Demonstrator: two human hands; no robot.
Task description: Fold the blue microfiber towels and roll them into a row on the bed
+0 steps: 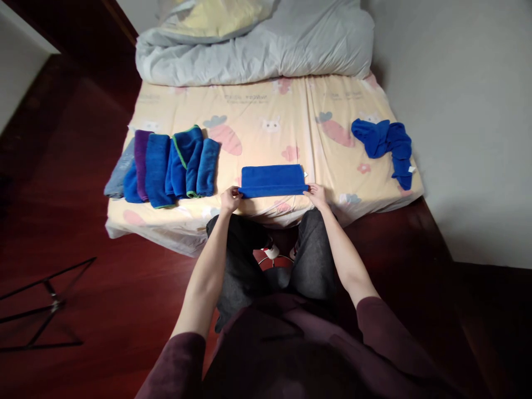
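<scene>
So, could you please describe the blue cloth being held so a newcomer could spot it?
Cross the bed from the grey quilt to the opposite edge. Midway along lies the blue cloth, a flat rectangle; only it is gripped by left hand and right hand.

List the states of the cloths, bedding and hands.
Blue rectangular cloth: lying flat, near edge folded over.
Left hand: pinching its near left end.
Right hand: pinching its near right end.
Blue, purple and greyish cloths: folded, side by side.
Loose blue fabric: crumpled.
Pale grey puffy quilt: bunched.
Yellow printed sheet: spread, wrinkled.
</scene>
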